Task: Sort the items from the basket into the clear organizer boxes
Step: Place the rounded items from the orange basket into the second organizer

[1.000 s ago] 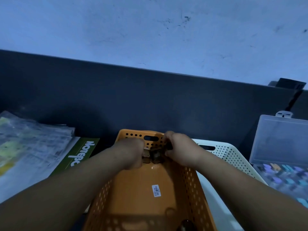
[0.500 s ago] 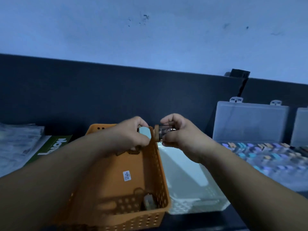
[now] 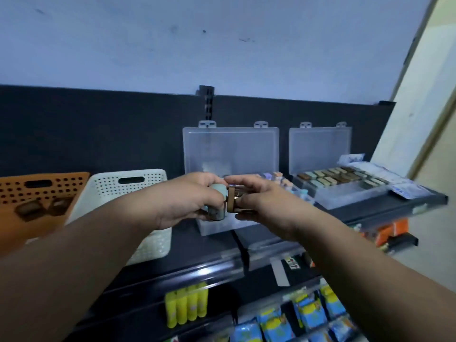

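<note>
Shop – retail gondola shelving. Landmark: the dark shelf (image 3: 187, 243). Behind it, a dark back panel (image 3: 98, 132) with a slotted upright (image 3: 206, 102). Along its front edge, a clear label rail (image 3: 217, 267) holding a printed tag (image 3: 293, 264). Below it, stock in facing rows – yellow tubes (image 3: 187, 302), blue-and-yellow packets (image 3: 306, 314). On it, open clear organizer boxes (image 3: 340, 193) of small goods, with perforated baskets (image 3: 128, 191) toward its left end
</note>
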The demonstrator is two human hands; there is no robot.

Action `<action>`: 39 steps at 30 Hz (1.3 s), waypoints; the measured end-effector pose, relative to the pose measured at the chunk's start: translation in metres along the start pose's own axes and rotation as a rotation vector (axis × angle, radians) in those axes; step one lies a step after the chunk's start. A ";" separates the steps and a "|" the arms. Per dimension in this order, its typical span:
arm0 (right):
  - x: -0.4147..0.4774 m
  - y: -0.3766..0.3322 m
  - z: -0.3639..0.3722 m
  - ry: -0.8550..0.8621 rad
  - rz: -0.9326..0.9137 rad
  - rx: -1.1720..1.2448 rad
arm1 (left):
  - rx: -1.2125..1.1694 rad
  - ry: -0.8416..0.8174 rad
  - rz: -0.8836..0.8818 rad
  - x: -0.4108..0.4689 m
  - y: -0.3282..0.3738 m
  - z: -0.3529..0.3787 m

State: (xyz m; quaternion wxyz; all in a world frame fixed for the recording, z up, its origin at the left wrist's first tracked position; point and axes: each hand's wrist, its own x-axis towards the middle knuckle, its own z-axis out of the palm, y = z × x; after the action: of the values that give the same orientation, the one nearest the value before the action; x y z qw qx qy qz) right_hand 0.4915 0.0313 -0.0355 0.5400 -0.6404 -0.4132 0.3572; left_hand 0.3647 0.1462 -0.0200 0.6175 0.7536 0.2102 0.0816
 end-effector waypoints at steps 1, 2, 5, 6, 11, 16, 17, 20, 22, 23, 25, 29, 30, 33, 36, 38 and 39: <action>-0.014 0.006 -0.020 0.023 0.001 -0.003 | 0.014 -0.015 0.011 0.007 0.003 0.024; -0.030 0.011 -0.042 0.050 0.005 0.004 | 0.014 -0.024 0.022 0.014 0.007 0.049; -0.055 0.021 -0.083 0.110 0.014 0.023 | 0.005 -0.037 0.048 0.028 0.013 0.094; -0.063 0.023 -0.098 0.123 0.008 0.033 | 0.003 -0.043 0.049 0.034 0.018 0.110; -0.085 0.035 -0.161 0.223 0.014 -0.007 | 0.025 -0.054 0.065 0.071 0.046 0.162; -0.078 0.058 -0.212 0.305 0.024 -0.023 | 0.177 -0.053 0.097 0.123 0.058 0.194; -0.073 0.062 -0.221 0.335 0.026 -0.051 | 0.223 -0.050 0.115 0.135 0.059 0.198; -0.057 0.068 -0.252 0.401 0.047 -0.154 | 0.306 -0.024 0.169 0.171 0.066 0.206; -0.043 0.070 -0.276 0.434 0.060 -0.198 | 0.328 -0.020 0.181 0.197 0.073 0.209; -0.034 0.071 -0.289 0.458 0.061 -0.215 | 0.332 -0.018 0.187 0.210 0.076 0.210; -0.020 0.073 -0.316 0.530 0.053 -0.249 | 0.344 -0.010 0.197 0.232 0.082 0.215; 0.008 0.081 -0.366 0.642 0.016 -0.202 | 0.382 0.034 0.201 0.274 0.087 0.228; 0.014 0.084 -0.377 0.663 0.004 -0.201 | 0.384 0.040 0.197 0.282 0.087 0.231; 0.032 0.095 -0.414 0.679 -0.005 -0.179 | 0.394 0.025 0.159 0.308 0.084 0.247; 0.054 0.106 -0.447 0.649 -0.003 -0.206 | 0.390 0.053 0.119 0.333 0.080 0.265; 0.067 0.111 -0.467 0.593 -0.021 -0.233 | 0.368 0.087 0.088 0.347 0.079 0.279; 0.074 0.114 -0.475 0.562 -0.033 -0.251 | 0.362 0.106 0.076 0.354 0.079 0.286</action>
State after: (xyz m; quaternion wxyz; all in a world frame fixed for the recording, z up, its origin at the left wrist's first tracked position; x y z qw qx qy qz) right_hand 0.9672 -0.0984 -0.0716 0.5554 -0.7691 -0.2988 0.1035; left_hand 0.8086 0.0262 -0.0564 0.4564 0.8544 0.2251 0.1051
